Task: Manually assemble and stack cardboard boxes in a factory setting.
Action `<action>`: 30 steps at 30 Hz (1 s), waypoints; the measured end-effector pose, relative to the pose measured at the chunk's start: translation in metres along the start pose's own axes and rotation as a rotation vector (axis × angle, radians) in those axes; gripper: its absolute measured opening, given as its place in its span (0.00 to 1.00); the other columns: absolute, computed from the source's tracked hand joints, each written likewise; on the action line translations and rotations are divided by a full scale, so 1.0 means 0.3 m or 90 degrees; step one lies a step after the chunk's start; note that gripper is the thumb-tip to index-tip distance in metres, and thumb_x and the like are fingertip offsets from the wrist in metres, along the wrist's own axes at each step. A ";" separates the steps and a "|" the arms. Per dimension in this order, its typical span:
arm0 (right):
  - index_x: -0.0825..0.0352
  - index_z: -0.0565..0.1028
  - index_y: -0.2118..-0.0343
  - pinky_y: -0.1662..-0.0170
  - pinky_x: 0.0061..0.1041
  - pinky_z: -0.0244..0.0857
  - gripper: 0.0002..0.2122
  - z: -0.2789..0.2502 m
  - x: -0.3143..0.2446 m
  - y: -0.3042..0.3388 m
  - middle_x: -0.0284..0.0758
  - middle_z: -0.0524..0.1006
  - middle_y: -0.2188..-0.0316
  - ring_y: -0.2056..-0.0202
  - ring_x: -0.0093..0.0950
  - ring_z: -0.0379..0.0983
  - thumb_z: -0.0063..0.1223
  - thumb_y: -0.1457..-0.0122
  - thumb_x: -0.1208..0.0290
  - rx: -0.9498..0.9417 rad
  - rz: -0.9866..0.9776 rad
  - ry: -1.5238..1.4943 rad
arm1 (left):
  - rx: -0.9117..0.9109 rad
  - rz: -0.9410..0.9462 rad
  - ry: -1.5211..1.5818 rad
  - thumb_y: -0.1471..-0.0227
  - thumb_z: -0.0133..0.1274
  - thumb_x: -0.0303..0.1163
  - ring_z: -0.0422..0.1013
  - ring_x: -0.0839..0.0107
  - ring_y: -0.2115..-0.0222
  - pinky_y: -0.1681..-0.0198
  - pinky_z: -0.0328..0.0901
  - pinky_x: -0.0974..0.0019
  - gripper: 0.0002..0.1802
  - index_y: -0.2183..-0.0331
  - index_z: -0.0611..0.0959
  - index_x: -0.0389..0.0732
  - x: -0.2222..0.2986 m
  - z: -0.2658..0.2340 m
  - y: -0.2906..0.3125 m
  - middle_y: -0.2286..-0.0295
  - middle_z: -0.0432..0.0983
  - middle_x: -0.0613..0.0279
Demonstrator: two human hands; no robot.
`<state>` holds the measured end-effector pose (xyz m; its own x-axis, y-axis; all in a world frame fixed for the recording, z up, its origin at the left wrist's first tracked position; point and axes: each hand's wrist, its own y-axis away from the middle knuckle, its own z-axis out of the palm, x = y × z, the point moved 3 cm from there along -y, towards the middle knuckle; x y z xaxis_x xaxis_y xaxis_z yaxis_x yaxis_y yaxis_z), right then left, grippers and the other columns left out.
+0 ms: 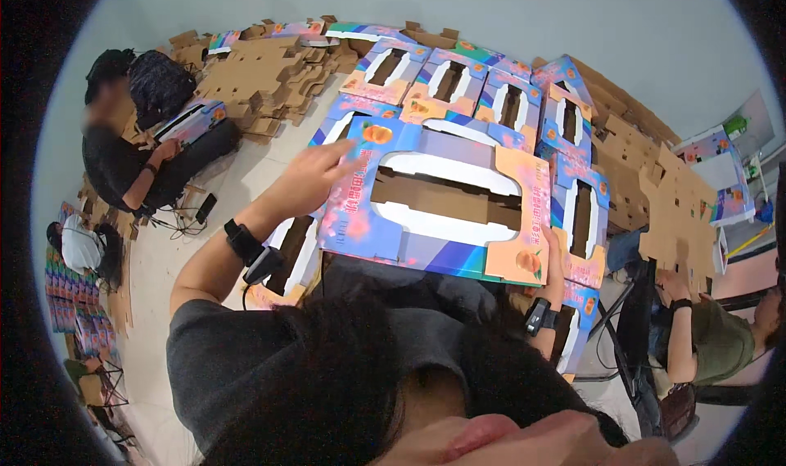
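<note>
A printed cardboard carton in blue, pink and peach, with fruit and blossom pictures, lies tilted in front of my body. Its top has a long opening edged by white folded flaps, with bare brown board inside. My left hand touches the carton's left side, its fingers stretched out over the blue panel near the far left corner. At the right edge my right hand grips the carton from the side; part of that hand is hidden behind it. Both wrists wear dark straps with small devices.
Several finished-looking cartons stand in rows beyond and beside the held one. Flat brown cardboard is stacked along the wall, and more brown sheets lie at the right. A seated person handles a carton at left; another person sits at right.
</note>
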<state>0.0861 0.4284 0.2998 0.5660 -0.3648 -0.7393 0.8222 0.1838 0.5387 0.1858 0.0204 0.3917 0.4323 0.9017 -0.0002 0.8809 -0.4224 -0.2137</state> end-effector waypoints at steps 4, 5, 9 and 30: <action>0.65 0.71 0.60 0.63 0.24 0.68 0.18 0.040 -0.009 0.016 0.34 0.76 0.67 0.66 0.27 0.74 0.52 0.48 0.56 -0.007 -0.063 0.011 | 0.123 -0.298 0.238 0.45 0.46 0.38 0.57 0.57 0.45 0.44 0.52 0.58 0.32 0.42 0.56 0.44 -0.131 0.178 0.168 0.44 0.56 0.53; 0.65 0.71 0.60 0.64 0.24 0.68 0.18 0.041 -0.001 0.025 0.34 0.75 0.67 0.67 0.27 0.73 0.51 0.47 0.57 0.014 -0.078 -0.004 | 0.001 -0.471 0.591 0.43 0.42 0.47 0.54 0.59 0.44 0.43 0.51 0.58 0.35 0.41 0.52 0.41 -0.140 0.214 0.186 0.43 0.53 0.53; 0.67 0.69 0.57 0.60 0.25 0.67 0.20 -0.040 0.037 -0.040 0.35 0.74 0.64 0.64 0.28 0.73 0.51 0.48 0.58 -0.045 -0.085 -0.054 | -0.182 -0.600 1.263 0.44 0.40 0.54 0.47 0.59 0.42 0.41 0.47 0.58 0.40 0.40 0.50 0.40 -0.105 0.340 0.315 0.43 0.49 0.52; 0.69 0.67 0.55 0.59 0.32 0.69 0.22 -0.105 0.043 -0.177 0.38 0.74 0.65 0.65 0.32 0.73 0.56 0.55 0.69 -0.161 -0.236 -0.108 | 0.324 -0.364 1.016 0.59 0.60 0.45 0.60 0.68 0.49 0.44 0.51 0.65 0.47 0.42 0.57 0.37 -0.126 -0.070 0.104 0.49 0.62 0.56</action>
<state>0.0517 0.4428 0.2489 0.2316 -0.5877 -0.7752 0.9675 0.2221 0.1206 0.2010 -0.0288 0.4057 0.1435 -0.1786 0.9734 0.9678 0.2310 -0.1003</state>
